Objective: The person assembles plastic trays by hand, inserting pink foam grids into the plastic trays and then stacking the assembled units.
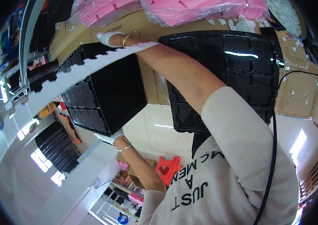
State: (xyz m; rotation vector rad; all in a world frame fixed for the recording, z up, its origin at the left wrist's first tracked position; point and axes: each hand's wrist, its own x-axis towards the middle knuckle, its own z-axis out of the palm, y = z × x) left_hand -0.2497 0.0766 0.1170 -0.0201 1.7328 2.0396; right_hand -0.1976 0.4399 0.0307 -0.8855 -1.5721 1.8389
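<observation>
A large black plastic crate [121, 90] stands left of centre, tilted, with ribbed side panels turned to the left. My left hand [110, 137], in a white glove, is closed at its near lower corner; the fingertips are partly hidden beneath the crate. My right arm reaches across to the far rim, where my right hand [111, 38], also gloved in white, grips the edge; its fingers show only in part. A white strip with a notched edge [72, 77] runs across in front of the crate and my right wrist.
At right lies another black plastic piece [222, 75] with moulded panels, on brown cardboard [296, 90]. Pink pieces in clear plastic [204, 11] line the far side. A black cable [274, 150] hangs along my right side. A red stool [167, 168] stands below on the floor.
</observation>
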